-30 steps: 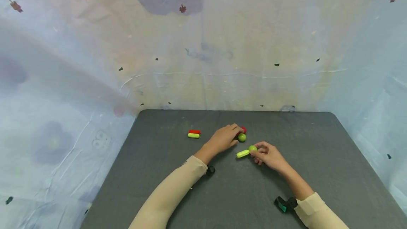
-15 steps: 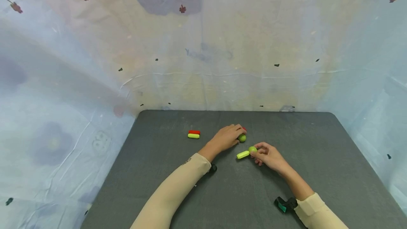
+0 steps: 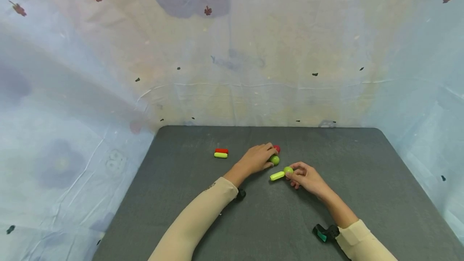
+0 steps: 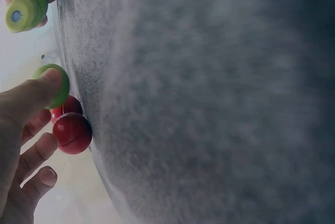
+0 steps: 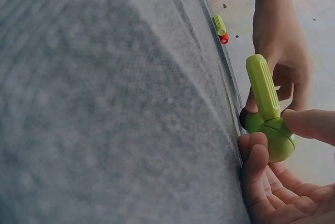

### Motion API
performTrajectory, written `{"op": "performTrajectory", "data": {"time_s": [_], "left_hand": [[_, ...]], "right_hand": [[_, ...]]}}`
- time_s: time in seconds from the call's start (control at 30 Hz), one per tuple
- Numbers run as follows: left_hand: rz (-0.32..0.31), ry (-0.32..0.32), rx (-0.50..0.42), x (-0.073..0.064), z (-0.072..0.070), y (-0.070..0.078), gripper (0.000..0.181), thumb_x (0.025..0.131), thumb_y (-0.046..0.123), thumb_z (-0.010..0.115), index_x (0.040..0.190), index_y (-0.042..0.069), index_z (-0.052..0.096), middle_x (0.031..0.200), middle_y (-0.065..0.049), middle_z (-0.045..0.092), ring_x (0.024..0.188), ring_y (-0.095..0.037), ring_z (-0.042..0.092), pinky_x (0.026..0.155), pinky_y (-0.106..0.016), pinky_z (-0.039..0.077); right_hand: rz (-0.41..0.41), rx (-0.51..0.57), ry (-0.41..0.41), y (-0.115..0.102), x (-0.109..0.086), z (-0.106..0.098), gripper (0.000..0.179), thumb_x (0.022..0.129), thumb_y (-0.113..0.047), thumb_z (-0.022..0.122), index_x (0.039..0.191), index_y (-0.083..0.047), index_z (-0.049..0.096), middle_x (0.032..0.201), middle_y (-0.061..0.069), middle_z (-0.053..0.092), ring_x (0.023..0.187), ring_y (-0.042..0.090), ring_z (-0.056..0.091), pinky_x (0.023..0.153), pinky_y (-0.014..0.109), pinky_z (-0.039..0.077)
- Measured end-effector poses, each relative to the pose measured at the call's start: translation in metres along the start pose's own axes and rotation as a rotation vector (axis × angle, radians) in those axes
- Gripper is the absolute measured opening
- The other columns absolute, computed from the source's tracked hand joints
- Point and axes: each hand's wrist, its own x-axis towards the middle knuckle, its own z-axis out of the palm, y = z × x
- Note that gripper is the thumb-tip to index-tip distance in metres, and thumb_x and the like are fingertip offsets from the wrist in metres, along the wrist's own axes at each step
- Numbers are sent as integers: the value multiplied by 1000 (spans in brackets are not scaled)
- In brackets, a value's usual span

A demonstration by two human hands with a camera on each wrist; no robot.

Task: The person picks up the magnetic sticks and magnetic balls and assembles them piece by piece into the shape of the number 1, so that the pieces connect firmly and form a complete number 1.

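Note:
My right hand [image 3: 307, 179] pinches a small lime-green maraca [image 5: 263, 90] by its round head, thumb on one side and fingers on the other. Its ribbed handle points away to the left. Farther back, my left hand [image 3: 255, 158] holds a loose green ball [image 4: 63, 87] between thumb and fingers, with the thumb pressed on its near side. Two red balls [image 4: 72, 134] lie right beside the left fingers in the left wrist view; only one red ball [image 3: 277, 148] peeks out behind the fingertips in the head view.
On the dark grey table [image 3: 181, 196], a red handle [image 3: 221, 150] and a yellow-green handle [image 3: 220, 155] lie side by side left of my left hand. A patterned cloth [image 3: 232, 92] hangs behind the table's far edge.
My left hand reached over the red and green balls, then drew slightly back toward me with the green ball, uncovering the red one. My right hand and the maraca stay in place.

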Motion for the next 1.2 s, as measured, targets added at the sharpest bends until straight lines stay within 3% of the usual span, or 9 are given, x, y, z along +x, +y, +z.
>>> {"op": "performTrajectory", "data": {"time_s": [0.2, 0.6, 0.97, 1.2], "left_hand": [[-28, 28, -63, -10, -6, 0, 42, 106, 43, 68, 143, 23, 64, 133, 3, 61, 110, -12, 63, 97, -30, 53], [-144, 80, -251, -42, -10, -5, 43, 102, 40, 77, 140, 24, 64, 128, 6, 64, 115, -8, 66, 96, -31, 56], [-202, 64, -301, -70, -10, -4, 39, 100, 43, 78, 134, 25, 68, 125, 8, 68, 107, -7, 66, 89, -31, 56], [-223, 32, -293, -81, -9, 1, 37, 100, 49, 77, 129, 28, 69, 120, 11, 69, 104, -5, 67, 88, -31, 56]], "right_hand": [[4, 21, 3, 0, 2, -1, 49, 106, -20, 72, 139, 10, 52, 107, 26, 76, 80, 25, 71, 68, 36, 61], [2, 38, 4, -2, 5, -4, 47, 106, -18, 72, 138, 11, 53, 102, 24, 76, 77, 22, 72, 67, 35, 61], [18, 28, 13, 1, 10, -7, 51, 106, -19, 72, 141, 10, 51, 101, 22, 76, 79, 23, 72, 67, 36, 61], [30, 14, 27, -2, 11, -6, 50, 106, -19, 73, 141, 10, 51, 101, 22, 76, 78, 23, 71, 66, 36, 61]]}}
